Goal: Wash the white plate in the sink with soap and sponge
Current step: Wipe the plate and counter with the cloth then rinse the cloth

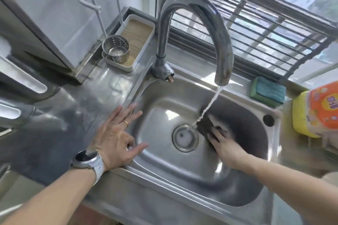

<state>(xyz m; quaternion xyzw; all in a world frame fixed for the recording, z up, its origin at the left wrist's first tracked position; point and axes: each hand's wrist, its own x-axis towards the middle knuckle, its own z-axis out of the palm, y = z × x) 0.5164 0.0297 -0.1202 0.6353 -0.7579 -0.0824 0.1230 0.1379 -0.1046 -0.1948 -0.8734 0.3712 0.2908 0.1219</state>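
No white plate shows in this view. My right hand [224, 142] reaches into the steel sink [164, 162] and presses on a dark flat pad [206, 126], blurred, beside the drain [185, 138]. Water streams from the curved tap [221, 42] onto that pad. My left hand [117, 133], with a ring and a wrist watch, rests flat with spread fingers on the sink's left rim, holding nothing. A green and blue sponge [268, 93] lies on the back ledge at the right. A yellow soap bottle [316, 109] with an orange label stands at the right edge.
A white tray [140, 49] with a perforated steel cup [116, 49] sits at the back left on the steel counter [64, 115]. Window bars [274, 23] run behind the tap. A round overflow hole [268, 120] is on the sink's right rim.
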